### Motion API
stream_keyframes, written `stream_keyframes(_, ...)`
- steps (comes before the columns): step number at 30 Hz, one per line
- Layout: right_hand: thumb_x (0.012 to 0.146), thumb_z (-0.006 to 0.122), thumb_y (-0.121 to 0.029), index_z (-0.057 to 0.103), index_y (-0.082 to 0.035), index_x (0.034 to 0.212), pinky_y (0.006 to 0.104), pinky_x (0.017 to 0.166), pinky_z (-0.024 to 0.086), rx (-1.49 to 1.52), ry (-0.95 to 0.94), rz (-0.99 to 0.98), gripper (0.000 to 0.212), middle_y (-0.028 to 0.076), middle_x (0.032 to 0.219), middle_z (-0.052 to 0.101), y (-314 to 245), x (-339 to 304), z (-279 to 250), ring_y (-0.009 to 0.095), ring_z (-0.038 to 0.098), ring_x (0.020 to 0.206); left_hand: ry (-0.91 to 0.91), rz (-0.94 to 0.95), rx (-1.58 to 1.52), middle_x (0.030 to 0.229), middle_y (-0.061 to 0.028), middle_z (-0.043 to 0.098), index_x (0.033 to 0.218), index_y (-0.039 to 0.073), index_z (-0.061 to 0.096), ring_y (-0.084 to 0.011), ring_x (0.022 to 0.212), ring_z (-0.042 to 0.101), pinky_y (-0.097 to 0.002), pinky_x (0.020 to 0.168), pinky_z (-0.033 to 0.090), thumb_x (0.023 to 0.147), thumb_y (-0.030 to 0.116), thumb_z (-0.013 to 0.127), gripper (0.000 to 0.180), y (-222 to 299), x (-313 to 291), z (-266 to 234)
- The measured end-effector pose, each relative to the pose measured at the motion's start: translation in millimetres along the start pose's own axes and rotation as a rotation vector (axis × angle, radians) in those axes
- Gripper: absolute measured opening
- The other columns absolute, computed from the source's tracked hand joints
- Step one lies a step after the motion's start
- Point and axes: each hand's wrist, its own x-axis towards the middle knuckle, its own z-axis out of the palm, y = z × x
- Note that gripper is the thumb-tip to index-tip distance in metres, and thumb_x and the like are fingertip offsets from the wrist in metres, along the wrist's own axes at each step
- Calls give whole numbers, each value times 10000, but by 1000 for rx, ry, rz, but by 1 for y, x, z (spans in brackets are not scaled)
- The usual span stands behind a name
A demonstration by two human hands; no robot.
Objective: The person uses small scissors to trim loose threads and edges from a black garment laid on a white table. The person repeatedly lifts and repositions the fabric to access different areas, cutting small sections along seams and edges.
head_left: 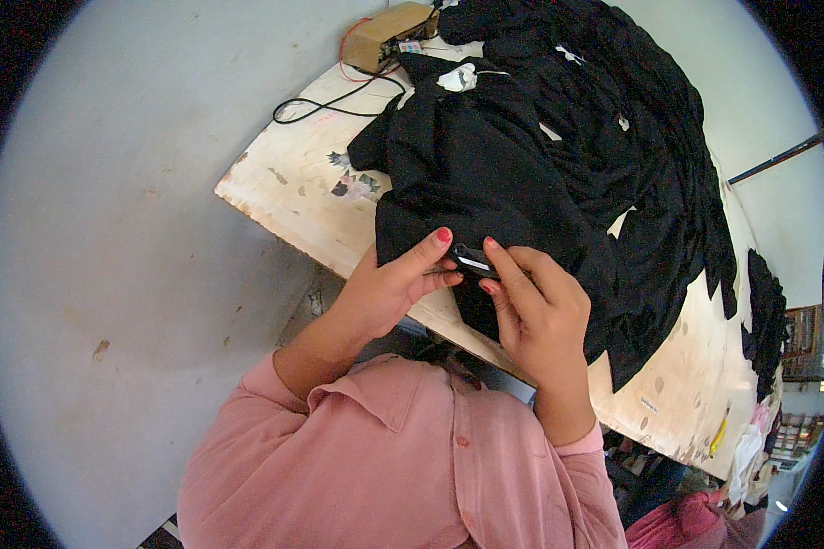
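Observation:
In front of my chest, both hands hold a small, shiny black object [475,263] with a bright white strip on it. Its exact kind cannot be made out. My left hand [380,291] grips its left end, thumb on top and fingers curled beneath. From the other side, my right hand [545,306] pinches it between thumb and fingers. A large spread of black cloth [485,165] lies on the table behind and under the object, its near edge hanging over the table's front.
The pale wooden table [279,188] has a worn edge and meets a grey wall at left. A box-like brown device [384,37] with a black cable [325,108] sits at the far left. White scraps [458,78] lie on the cloth. A yellow tool [719,435] rests near the right corner.

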Motion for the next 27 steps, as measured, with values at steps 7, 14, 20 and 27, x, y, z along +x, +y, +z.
stream_keyframes(7,730,715,-52,680,-61,1083,301,600,493,36,18,-9,355,100,888,634,-2,4,2,231,623,709,-29,-16,-33,1067,-56,652,1135,98,611,-184,958,614,-388,882,491,951,246,564,241,-6,5,-5)
stream_keyframes(14,743,703,-43,675,-57,1083,299,601,490,102,33,22,341,110,887,632,2,0,8,228,622,710,-108,-56,-110,1056,-57,655,1128,70,610,-176,952,620,-369,888,489,959,264,549,264,-5,3,-11)
stream_keyframes(20,699,712,-55,679,-73,1039,313,569,491,295,184,154,341,103,831,616,5,3,8,229,616,667,1,-91,-116,1024,-54,641,1135,77,598,-166,894,618,-331,786,543,902,166,643,254,7,0,3)
stream_keyframes(27,635,722,-97,682,-69,973,297,569,478,344,-84,-46,342,94,827,602,10,-6,11,225,600,669,-11,-51,-83,1031,-67,647,1148,63,588,-181,902,636,-331,790,557,902,166,641,272,6,-1,4)
